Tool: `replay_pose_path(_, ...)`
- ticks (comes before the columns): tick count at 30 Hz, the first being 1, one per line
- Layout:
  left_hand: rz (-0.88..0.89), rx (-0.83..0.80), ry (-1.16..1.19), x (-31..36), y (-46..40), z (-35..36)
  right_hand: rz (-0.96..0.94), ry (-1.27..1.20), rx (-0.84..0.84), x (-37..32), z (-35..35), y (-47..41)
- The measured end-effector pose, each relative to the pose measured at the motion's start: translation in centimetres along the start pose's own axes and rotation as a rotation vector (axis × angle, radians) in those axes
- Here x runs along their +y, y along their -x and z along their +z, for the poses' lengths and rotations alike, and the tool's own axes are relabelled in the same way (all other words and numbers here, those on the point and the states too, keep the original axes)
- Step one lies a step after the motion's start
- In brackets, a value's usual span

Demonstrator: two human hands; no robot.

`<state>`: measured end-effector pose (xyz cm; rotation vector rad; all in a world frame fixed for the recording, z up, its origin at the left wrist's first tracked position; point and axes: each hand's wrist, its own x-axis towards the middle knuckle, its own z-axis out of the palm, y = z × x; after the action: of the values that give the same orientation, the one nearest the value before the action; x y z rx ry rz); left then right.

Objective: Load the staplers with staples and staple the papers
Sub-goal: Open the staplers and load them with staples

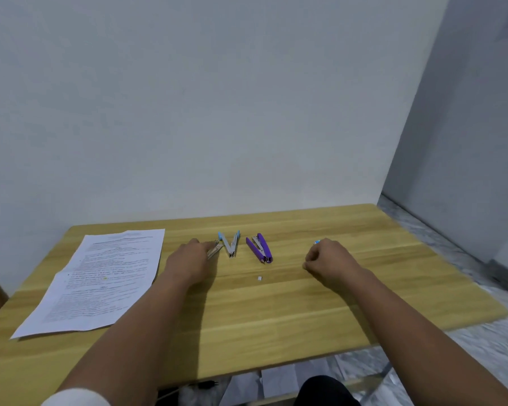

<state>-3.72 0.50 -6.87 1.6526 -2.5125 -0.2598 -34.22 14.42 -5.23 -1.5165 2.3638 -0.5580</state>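
Observation:
Two staplers lie hinged open in V shapes on the wooden table (pixel 247 323): a blue-tipped grey stapler (pixel 230 244) and a purple stapler (pixel 260 248) to its right. My left hand (pixel 189 259) rests on the table just left of the grey one, its fingers on a third, partly hidden metallic stapler (pixel 214 250). My right hand (pixel 327 257) sits to the right with its fingers curled; what it holds is hidden. A small blue object (pixel 317 242) peeks out behind it. A small white strip of staples (pixel 259 278) lies between my hands. Printed papers (pixel 100 276) lie at the left.
A white wall stands right behind the table's far edge. The table's right edge drops to a marble floor (pixel 481 347). Loose sheets (pixel 276 382) lie on the floor under the front edge.

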Motion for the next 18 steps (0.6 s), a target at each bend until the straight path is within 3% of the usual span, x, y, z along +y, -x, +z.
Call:
replay_pose_path(4,0.062,-0.073,0.076,-0.9,0.8,-0.4,0.002,0.014,-0.016,-1.2,0.6,-0.3)
replay_pose_path(9,0.136,0.023,0.156,-2.0,2.2,0.1,-0.135,-0.116,-0.001,-4.4,1.6,0.4)
replay_pose_path(15,0.170,0.086,0.205,-2.8,3.9,-0.1,-0.266,-0.349,-0.115,-9.0,3.7,1.2)
replay_pose_path(18,0.183,0.102,0.239,-3.4,4.3,0.0,-0.309,-0.343,-0.152,-10.5,5.1,0.8)
